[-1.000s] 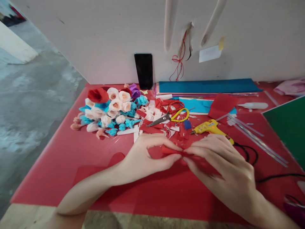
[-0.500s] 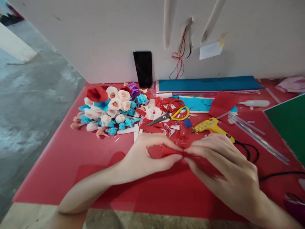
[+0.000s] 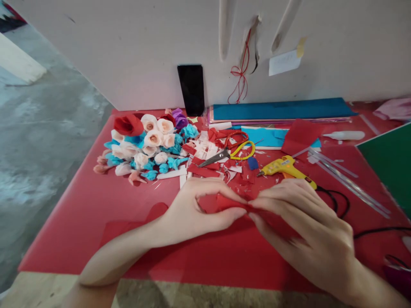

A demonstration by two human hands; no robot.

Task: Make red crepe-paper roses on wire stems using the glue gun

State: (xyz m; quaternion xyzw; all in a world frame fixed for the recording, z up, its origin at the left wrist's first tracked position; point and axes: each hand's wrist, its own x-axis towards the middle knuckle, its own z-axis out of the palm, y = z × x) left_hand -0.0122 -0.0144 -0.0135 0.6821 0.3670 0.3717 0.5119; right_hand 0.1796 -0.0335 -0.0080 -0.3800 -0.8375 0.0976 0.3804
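Observation:
My left hand [image 3: 192,209] and my right hand [image 3: 308,226] meet over the red table cover [image 3: 80,214]. Both pinch a strip of red crepe paper [image 3: 229,202], thumb against fingers, the left on its left end and the right on its right end. The paper is gathered into a narrow fold between the two hands. A yellow glue gun [image 3: 285,167] lies just beyond my right hand. Scissors with yellow and red handles [image 3: 229,155] rest among red and white paper scraps beyond my left hand.
A heap of finished paper roses [image 3: 146,143] in white, blue, red and purple lies at the back left. A black phone [image 3: 192,90] leans on the wall. Blue paper sheets [image 3: 282,109], clear glue sticks [image 3: 346,177], a green sheet [image 3: 390,164] and a black cord [image 3: 337,201] lie at the right.
The hands have stayed on the red paper with only slight finger movement. The view has shifted a little, so the table's things sit slightly higher in the picture.

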